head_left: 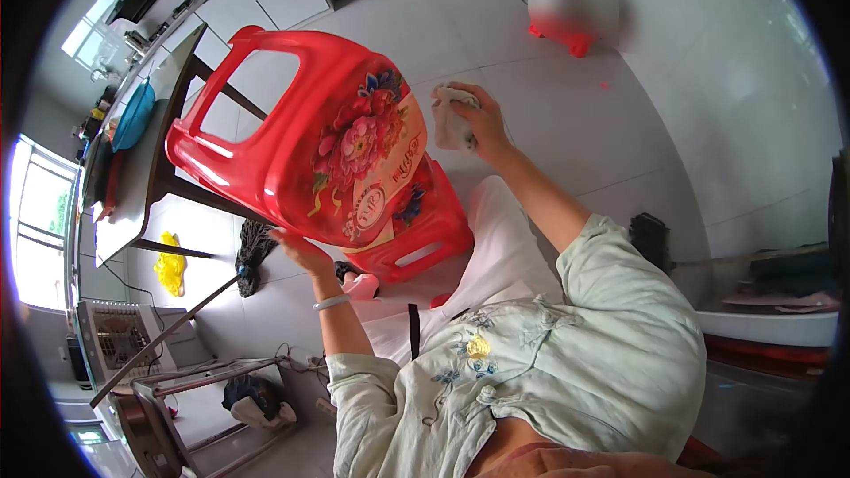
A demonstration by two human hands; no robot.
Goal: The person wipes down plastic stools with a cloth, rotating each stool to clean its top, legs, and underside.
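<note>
A red plastic stool with a flower print is tilted in front of my knees. My left hand, with a bangle on the wrist, grips its lower edge; the fingertips are partly hidden behind it. In my right hand is a crumpled whitish cloth, held just right of the stool, apart from its printed face. More red plastic with a slot shows below the print; I cannot tell whether it belongs to the same stool.
A dark-legged table with a blue basin stands at left. A yellow bag and a black bag lie on the floor. Lower left are a heater and a metal-framed stand. A blurred object with red feet stands at upper right.
</note>
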